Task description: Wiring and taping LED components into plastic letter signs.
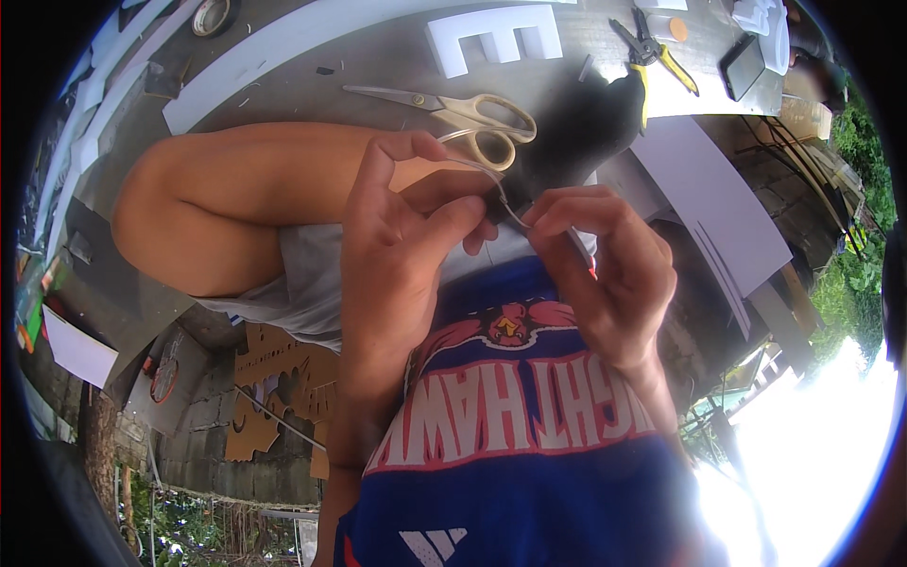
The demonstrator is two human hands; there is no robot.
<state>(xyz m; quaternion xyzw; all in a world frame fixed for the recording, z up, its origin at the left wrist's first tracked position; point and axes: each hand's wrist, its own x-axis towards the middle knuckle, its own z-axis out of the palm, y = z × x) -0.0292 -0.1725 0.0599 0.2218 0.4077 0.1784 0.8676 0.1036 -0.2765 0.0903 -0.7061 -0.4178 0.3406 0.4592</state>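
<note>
A thin, pale, wire-like strand (492,174) runs in a curve between my two hands, above my lap. My left hand (402,231) is closed on it, index finger bent and thumb pressed in toward the other fingers. At the strand's lower right end my right hand (609,260) pinches it between thumb and fingertips. Exactly where the fingers grip is partly hidden. Just beyond my left hand lie scissors (460,111) with cream handles, their blades spread a little and pointing left.
Farther off on the grey work surface are a white letter-shaped piece (493,40), yellow-handled pliers (645,49), a dark phone (744,68) and a tape roll (213,17). A long white strip (250,66) curves at left. White sheets (723,203) lie at right. Brown cardboard cutouts (253,430) appear lower left.
</note>
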